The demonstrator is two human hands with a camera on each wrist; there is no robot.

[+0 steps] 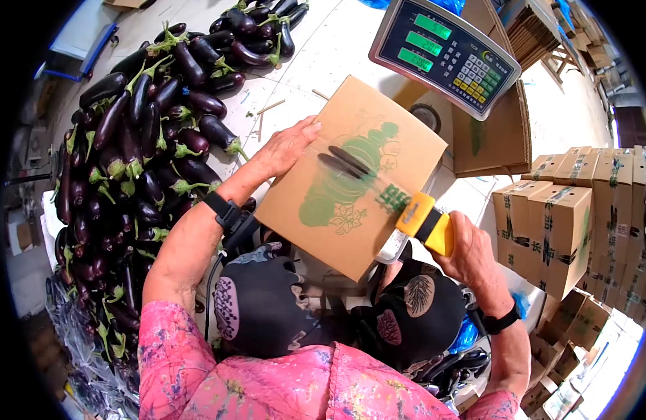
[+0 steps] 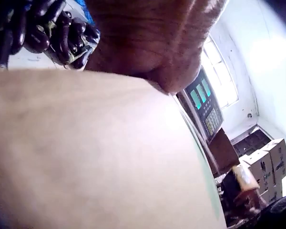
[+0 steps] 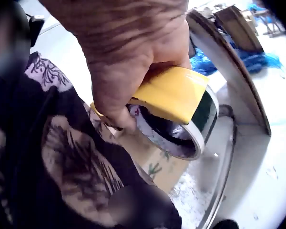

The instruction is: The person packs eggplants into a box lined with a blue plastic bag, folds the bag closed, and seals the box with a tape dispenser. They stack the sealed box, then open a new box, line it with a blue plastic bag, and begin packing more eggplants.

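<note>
A cardboard box (image 1: 302,203) with a green printed picture lies in front of the person's knees. My left hand (image 1: 289,148) rests on the box's upper left edge with its fingers stretched along it; in the left wrist view, that hand (image 2: 157,43) hides part of the edge. A yellow tape dispenser (image 1: 426,222) is gripped by my right hand (image 1: 471,255) at the box's right edge. Clear tape printed with dark eggplants and green characters (image 1: 393,198) crosses the box top. The right wrist view shows the tape roll (image 3: 195,143) inside the dispenser, under the curled fingers.
A large heap of eggplants (image 1: 151,133) covers the floor on the left. A scale display (image 1: 445,56) stands beyond the box, with an upright cardboard piece (image 1: 491,140) below it. Taped boxes (image 1: 547,231) are stacked on the right. More eggplants (image 1: 456,367) lie by the right knee.
</note>
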